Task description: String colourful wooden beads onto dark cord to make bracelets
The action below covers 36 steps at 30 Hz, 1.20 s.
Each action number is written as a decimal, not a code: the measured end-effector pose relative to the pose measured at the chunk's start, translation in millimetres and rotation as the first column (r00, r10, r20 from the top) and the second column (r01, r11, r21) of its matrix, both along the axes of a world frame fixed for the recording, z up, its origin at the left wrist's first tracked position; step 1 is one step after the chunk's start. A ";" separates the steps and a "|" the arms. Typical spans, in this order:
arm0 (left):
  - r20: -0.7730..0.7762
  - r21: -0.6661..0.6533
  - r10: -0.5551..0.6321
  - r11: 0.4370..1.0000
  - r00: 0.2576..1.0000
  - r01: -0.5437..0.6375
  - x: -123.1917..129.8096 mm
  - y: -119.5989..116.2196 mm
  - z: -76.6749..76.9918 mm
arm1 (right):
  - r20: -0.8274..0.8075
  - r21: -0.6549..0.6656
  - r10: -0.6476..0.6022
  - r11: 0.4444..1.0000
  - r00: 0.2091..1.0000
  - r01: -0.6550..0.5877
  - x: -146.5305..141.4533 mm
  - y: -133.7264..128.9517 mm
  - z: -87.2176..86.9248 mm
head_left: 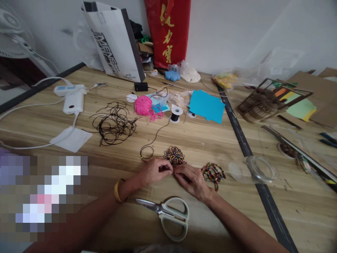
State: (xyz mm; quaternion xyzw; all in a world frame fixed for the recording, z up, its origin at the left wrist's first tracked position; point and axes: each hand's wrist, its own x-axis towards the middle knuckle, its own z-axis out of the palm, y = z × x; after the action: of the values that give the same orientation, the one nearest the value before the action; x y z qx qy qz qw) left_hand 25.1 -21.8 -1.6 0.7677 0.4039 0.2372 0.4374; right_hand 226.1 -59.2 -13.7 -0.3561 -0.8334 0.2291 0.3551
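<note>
My left hand (155, 172) is closed in a pinch beside a pile of small multicoloured beads (174, 155). A thin black cord (157, 135) runs from a white spool (176, 113), loops once and reaches this hand, with a few beads on it. Fingertip to fingertip with it, my right hand (193, 179) is pinched too; whatever it holds is too small to make out. Strung beads (213, 174) lie coiled just right of that hand. Scissors (168, 214) with pale handles rest below both hands, blades slightly apart.
Tangled black cords (114, 123) and pink yarn (143, 105) lie further back, near blue paper sheets (206, 106). To the right are a coil of clear tubing (262, 169) and a wooden basket (259, 105). A power bank (73, 102) with cables sits left.
</note>
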 end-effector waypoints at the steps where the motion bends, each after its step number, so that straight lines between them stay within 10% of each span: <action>1: -0.001 -0.001 0.000 1.000 1.000 0.000 0.1 0.0 0.2 | -0.002 0.002 0.003 1.000 1.000 -0.003 0.0 0.0 0.0; 36: -0.016 -0.021 -0.025 0.999 1.000 0.024 1.4 0.6 4.1 | -0.023 -0.028 0.018 0.999 1.000 -0.019 -2.3 0.9 5.8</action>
State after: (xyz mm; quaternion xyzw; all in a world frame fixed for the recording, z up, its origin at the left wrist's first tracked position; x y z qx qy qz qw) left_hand 26.5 -21.2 2.5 0.7699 0.4005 0.2213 0.4449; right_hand 223.9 -58.2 -8.0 -0.3508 -0.8293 0.2479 0.3574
